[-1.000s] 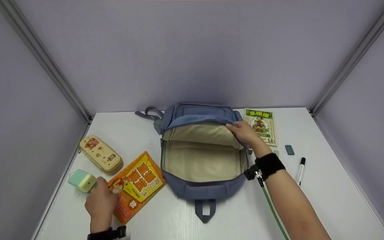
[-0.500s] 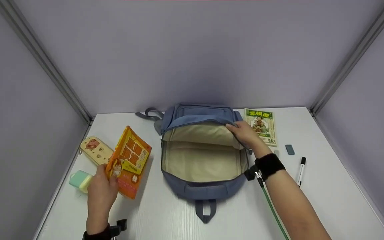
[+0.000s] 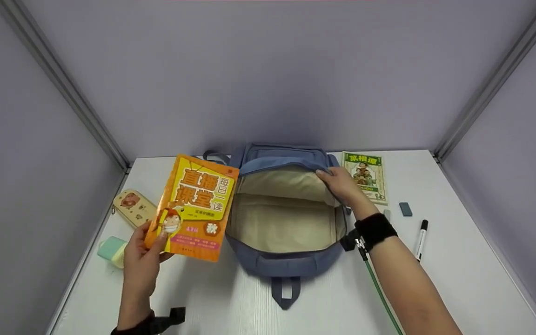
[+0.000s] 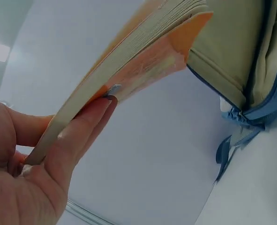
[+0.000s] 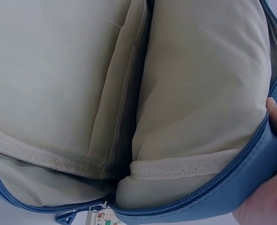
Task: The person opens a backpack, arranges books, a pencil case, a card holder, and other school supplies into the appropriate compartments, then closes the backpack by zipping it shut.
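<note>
My left hand [image 3: 144, 263] grips an orange and yellow book [image 3: 198, 209] by its lower left corner, thumb on the front cover and fingers behind. The book is raised off the table and overlaps the left side of the backpack in the head view; the left wrist view shows its page edges [image 4: 143, 47]. A blue backpack [image 3: 289, 265] lies unzipped, its cream lining [image 5: 199, 84] exposed. At the right of the opening, my right hand [image 3: 345, 188] pinches the edge of the upper flap, with the thumb on the inner side.
On the left lie a yellow pencil case [image 3: 134, 208] and a mint and cream block-shaped thing [image 3: 112, 251]. To the right are a green book [image 3: 365, 174], a small dark rectangular piece [image 3: 405, 209] and a black-capped marker [image 3: 421, 239]. Walls enclose the table's back and sides.
My left hand has lifted the orange book off the table, turned it more upright and brought it up beside the backpack. The right hand keeps its hold on the flap.
</note>
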Demonstrator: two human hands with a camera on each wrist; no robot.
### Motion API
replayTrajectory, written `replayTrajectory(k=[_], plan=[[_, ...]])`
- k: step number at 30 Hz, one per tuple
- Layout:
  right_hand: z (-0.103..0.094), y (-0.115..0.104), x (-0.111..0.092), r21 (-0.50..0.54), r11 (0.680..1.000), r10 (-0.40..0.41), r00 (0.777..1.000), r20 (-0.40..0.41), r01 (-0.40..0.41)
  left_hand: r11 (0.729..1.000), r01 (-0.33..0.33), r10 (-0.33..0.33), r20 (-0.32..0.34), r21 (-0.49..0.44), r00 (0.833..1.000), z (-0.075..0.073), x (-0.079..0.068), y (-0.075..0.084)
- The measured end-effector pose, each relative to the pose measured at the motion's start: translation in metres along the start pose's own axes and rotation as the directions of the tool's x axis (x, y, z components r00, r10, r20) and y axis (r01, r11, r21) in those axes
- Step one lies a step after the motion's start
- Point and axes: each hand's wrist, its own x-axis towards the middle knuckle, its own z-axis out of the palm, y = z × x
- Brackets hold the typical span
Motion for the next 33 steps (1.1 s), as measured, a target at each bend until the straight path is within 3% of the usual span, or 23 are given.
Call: replayTrajectory(k=[6,10,13,16,19,22,27,29,33], plan=[[0.000,-0.004,0.004,0.007,1.000,0.022,1.000,-0.022,-0.021,0.990,-0.021,0.024,0.023,-0.137,0.999,0.001,-0.002,0.000],[0.000,-0.008,0.005,-0.032,0.999,0.033,0.999,-0.025,-0.034,0.962,-0.006,0.017,0.039,-0.274,0.999,0.003,-0.004,-0.003],[0.000,-0.010,0.007,-0.071,0.997,0.030,0.999,-0.029,-0.032,0.928,0.003,0.031,0.084,-0.372,0.996,0.006,-0.004,-0.007],[-0.001,-0.012,0.007,-0.084,0.996,0.023,0.999,-0.031,-0.026,0.913,0.029,0.040,0.161,-0.407,0.986,0.013,-0.003,-0.015],[-0.001,-0.014,0.008,-0.076,0.997,0.019,1.000,-0.024,-0.020,0.913,0.103,-0.004,0.245,-0.394,0.970,0.024,0.001,-0.024],[-0.001,-0.014,0.009,-0.076,0.997,0.010,1.000,-0.016,-0.012,0.914,0.212,-0.102,0.311,-0.345,0.945,0.038,0.004,-0.034],[-0.001,-0.015,0.011,-0.123,0.992,-0.012,1.000,-0.017,0.009,0.918,0.321,-0.224,0.366,-0.231,0.903,0.060,0.009,-0.052],[-0.001,-0.015,0.012,-0.149,0.989,-0.021,0.999,-0.025,0.017,0.925,0.330,-0.249,0.358,-0.187,0.900,0.068,0.012,-0.059],[-0.001,-0.017,0.011,-0.122,0.993,-0.008,1.000,-0.016,0.006,0.955,0.295,-0.270,0.302,-0.042,0.914,0.078,0.013,-0.069]])
